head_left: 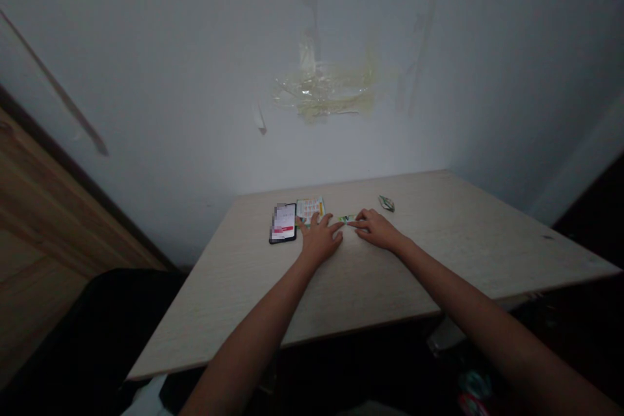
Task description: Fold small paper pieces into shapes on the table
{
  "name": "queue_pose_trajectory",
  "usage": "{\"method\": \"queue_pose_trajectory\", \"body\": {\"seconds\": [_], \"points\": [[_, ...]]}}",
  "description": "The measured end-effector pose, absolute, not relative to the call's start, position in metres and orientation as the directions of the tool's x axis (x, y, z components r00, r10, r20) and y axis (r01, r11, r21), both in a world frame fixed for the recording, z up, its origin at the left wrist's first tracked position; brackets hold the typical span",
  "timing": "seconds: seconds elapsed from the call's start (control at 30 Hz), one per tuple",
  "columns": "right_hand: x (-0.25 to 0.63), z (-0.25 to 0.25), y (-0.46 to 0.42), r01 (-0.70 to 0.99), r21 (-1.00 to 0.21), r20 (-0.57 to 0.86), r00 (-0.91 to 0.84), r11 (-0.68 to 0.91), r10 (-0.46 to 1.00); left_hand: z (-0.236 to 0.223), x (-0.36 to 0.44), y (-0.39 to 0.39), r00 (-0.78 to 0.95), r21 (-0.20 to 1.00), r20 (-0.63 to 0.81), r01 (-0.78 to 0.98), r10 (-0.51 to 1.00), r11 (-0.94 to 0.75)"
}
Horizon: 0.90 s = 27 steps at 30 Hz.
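A small, flat green-and-white paper strip (346,218), right of the black-edged rectangular smartphone (284,223), could crease or slip if 2 hands press unevenly. The left hand (320,239) spreads open, reaching the strip's phone-side end; the right hand (379,229) curls at the other, pinching or pressing, impossible to tell.

Printed sheet (310,208) partly behind left hand (320,240)

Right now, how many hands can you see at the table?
2. The left hand is beside the phone, fingers spread at the printed sheet; the right hand is to its right, fingertips at the small green piece. Neither is hidden.
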State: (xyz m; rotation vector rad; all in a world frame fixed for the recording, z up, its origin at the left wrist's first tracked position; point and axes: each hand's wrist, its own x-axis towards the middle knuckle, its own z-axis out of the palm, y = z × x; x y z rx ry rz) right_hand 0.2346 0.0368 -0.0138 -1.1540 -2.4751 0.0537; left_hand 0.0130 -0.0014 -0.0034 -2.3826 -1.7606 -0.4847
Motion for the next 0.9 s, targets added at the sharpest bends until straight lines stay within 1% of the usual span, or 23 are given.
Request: {"method": "queue_pose_trajectory", "body": {"seconds": [0.3, 0.53, 0.77, 0.9], "points": [[0.2345, -0.013, 0.0368, 0.726, -0.212, 0.337, -0.573, 0.654, 0.747, -0.0061, 0.0134, -0.0005, 0.215, 0.066, 0.378, 0.964, 0.9, -0.258], [0.2342, -0.0143, 0.037, 0.723, -0.218, 0.344, -0.571, 0.655, 0.745, -0.0049, 0.0131, -0.0008, 0.206, 0.076, 0.358, 0.966, 0.911, -0.249], [0.2342, -0.0165, 0.0371, 0.725, -0.225, 0.357, -0.56, 0.651, 0.747, -0.0085, 0.0128, 0.0025, 0.244, 0.084, 0.365, 0.953, 0.899, -0.292], [0.2342, -0.0175, 0.0392, 0.724, -0.239, 0.377, -0.545, 0.647, 0.749, -0.01, 0.0121, 0.0055, 0.324, 0.094, 0.364, 0.92, 0.873, -0.381]]}}
